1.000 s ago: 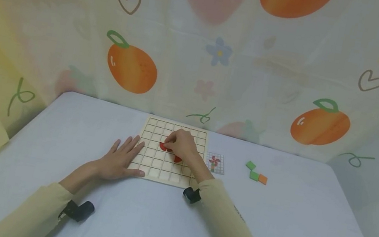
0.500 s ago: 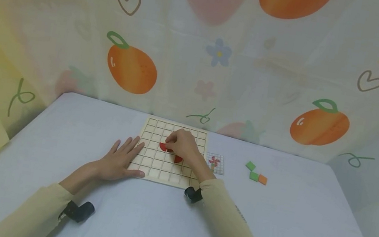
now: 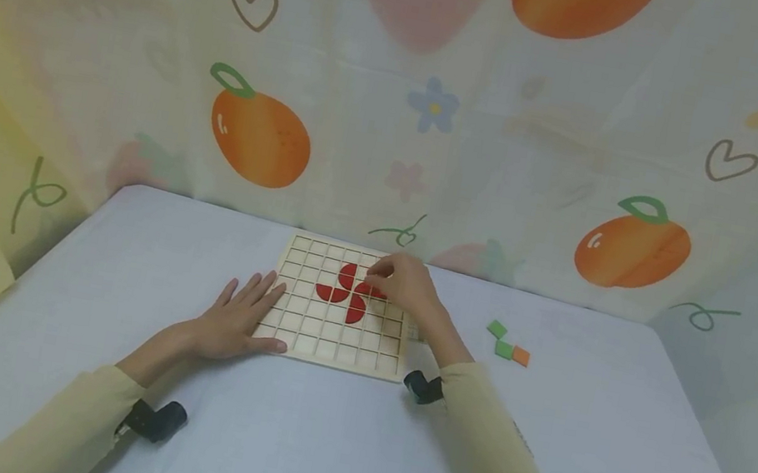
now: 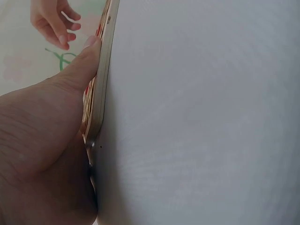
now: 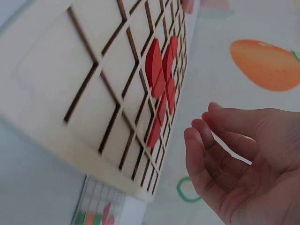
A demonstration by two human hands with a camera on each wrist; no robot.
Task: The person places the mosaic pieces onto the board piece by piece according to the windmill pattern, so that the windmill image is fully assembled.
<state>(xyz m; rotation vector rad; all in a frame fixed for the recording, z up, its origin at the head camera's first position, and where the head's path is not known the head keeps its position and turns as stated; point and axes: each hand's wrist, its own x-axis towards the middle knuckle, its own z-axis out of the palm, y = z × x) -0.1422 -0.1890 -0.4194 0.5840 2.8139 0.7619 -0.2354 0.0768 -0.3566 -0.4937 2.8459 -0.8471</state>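
Observation:
A pale wooden grid board (image 3: pixel 321 349) lies on the white table. Red curved pieces (image 3: pixel 355 310) sit in its cells, forming a pinwheel of several blades. My left hand (image 3: pixel 232 327) rests with spread fingers on the board's left edge, its thumb by the near corner. Above the board's right side is my right hand (image 3: pixel 410 284), hiding part of the rightmost blade in the head view. In the right wrist view, the bent fingers of the right hand (image 5: pixel 239 159) hold nothing and stand apart from the red pieces (image 5: pixel 153 65).
To the right of the board lie two green squares (image 3: pixel 504 349) and an orange square (image 3: pixel 521 356). A small printed pattern card (image 5: pixel 97 199) lies beside the board, mostly hidden by the right arm in the head view. A fruit-print cloth (image 3: pixel 343 95) hangs behind the table.
My right hand has let go of the red pieces, lifted, and moved right, uncovering the pinwheel. It now covers most of the pattern card. The left hand stays in place.

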